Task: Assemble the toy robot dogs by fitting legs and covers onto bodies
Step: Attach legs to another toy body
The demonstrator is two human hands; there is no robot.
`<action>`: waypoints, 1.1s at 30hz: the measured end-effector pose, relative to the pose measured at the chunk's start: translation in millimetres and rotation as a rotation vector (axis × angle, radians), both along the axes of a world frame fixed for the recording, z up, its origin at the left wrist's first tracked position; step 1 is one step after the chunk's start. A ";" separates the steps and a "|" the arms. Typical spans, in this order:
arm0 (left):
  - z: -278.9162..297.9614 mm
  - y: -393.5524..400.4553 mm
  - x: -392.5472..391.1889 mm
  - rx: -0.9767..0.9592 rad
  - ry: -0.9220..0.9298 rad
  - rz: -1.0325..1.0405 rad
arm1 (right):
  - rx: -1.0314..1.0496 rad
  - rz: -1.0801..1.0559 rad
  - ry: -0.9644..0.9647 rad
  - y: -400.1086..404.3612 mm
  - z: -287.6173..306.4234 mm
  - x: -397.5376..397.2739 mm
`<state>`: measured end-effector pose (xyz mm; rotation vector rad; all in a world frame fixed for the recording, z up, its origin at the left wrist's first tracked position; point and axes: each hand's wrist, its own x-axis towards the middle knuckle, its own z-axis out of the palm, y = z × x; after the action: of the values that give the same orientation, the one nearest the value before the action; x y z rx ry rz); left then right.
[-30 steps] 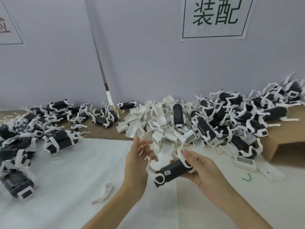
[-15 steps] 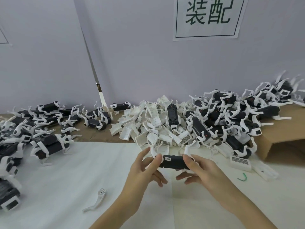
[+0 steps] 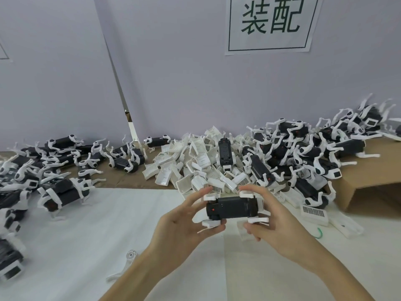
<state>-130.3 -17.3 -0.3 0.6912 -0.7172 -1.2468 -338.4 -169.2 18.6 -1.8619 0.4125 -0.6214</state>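
Head view, from the left side to the right. At the left edge, a group of assembled toy dogs (image 3: 63,194) is spread on the white sheet (image 3: 104,227) and on the brown cardboard behind it. One loose white leg (image 3: 128,260) is lying on the sheet near the left forearm.

In the middle, the black body (image 3: 233,207) is held above the sheet between both hands, lying crosswise, with white legs seen at its corners. The left hand (image 3: 184,233) is raised with the wrist bent upward — its fingers are curled around the left end of the body, the thumb under it and the index finger reaching over the top corner. The right hand (image 3: 273,222) is placed at the right end; its fingers are bent around that end from above and below, so the body is gripped from both sides.

Just behind the hands a heap of white covers (image 3: 195,168) is seen. To the right, a pile of unfinished dogs (image 3: 308,153) is resting on a cardboard box (image 3: 373,181) — a paper sign (image 3: 271,25) is fixed on the wall above.
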 end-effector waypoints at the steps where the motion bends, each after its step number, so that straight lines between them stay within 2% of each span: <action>1: -0.6 -2.3 -2.4 0.041 0.038 0.024 | -0.020 0.006 -0.001 -0.4 0.7 -0.8; 4: -1.1 -9.6 -12.0 0.233 -0.027 0.129 | -0.027 0.071 0.000 1.3 2.7 -2.6; 6: -3.7 -12.0 -15.8 0.297 -0.082 0.106 | -0.060 0.101 0.025 1.1 3.6 -2.8; 8: -6.4 -10.4 -14.3 0.353 -0.063 0.087 | -0.050 0.102 0.018 2.0 3.8 -2.2; 10: -5.7 -9.0 -10.5 0.332 0.033 0.103 | 0.117 0.059 -0.082 -1.4 0.7 -0.4; 12: -5.4 -9.5 -6.5 0.257 0.066 0.159 | 0.426 0.015 -0.229 -4.6 -1.0 5.3; 14: -2.6 -9.2 -4.7 0.166 -0.029 0.202 | 0.666 0.035 -0.266 -5.1 -2.6 9.6; 15: -2.2 -8.4 -4.2 0.143 -0.092 0.213 | 0.684 0.048 -0.227 -4.1 -5.1 11.4; 19: -3.5 -4.9 -7.9 0.145 -0.222 0.220 | 0.453 -0.052 -0.135 6.6 -17.1 18.7; 24: -3.0 -6.0 -21.3 0.270 -0.383 0.351 | 0.472 -0.106 -0.206 7.2 -19.2 20.8; 27: -4.0 -3.1 -19.4 0.216 -0.445 0.419 | 0.414 -0.071 -0.213 13.2 -14.8 18.8; 30: -2.3 -2.8 -20.6 0.126 -0.515 0.564 | 0.377 -0.128 -0.165 19.5 -14.3 23.3; 33: -3.7 -1.9 -24.3 0.065 -0.794 0.810 | 0.200 -0.359 -0.032 26.8 -11.5 27.1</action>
<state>-154.6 -19.2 -4.0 1.3878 -0.8952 -0.2187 -311.3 -142.5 7.1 -1.5969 0.7697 -0.8173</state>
